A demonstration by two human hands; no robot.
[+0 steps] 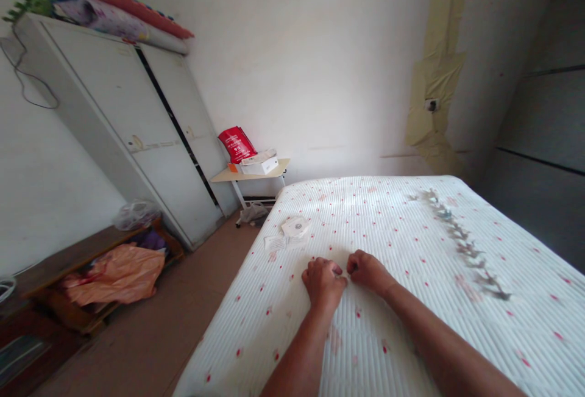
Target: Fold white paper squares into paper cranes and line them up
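Note:
Side by side over the middle of the white bed cover (375,214) are my two hands, fingertips nearly meeting. My left hand (323,281) is closed, its fingers curled and thumb pressed in. Likewise my right hand (365,270) is closed in a pinch, a small gap from the left one. Whatever they pinch, if anything, is too small to make out. Beyond my left hand lie a white card (295,226) with a round mark and a printed paper sheet (276,244). To the right, a row of small grey-brown figures (468,249) stretches across the cover, slightly blurred.
A small table (222,175) beyond the bed's far left corner bears a red bag (237,144) and a white box (260,166). Left stand a tall cabinet (114,110) and a low wooden bench (86,250) with an orange plastic bag (119,275).

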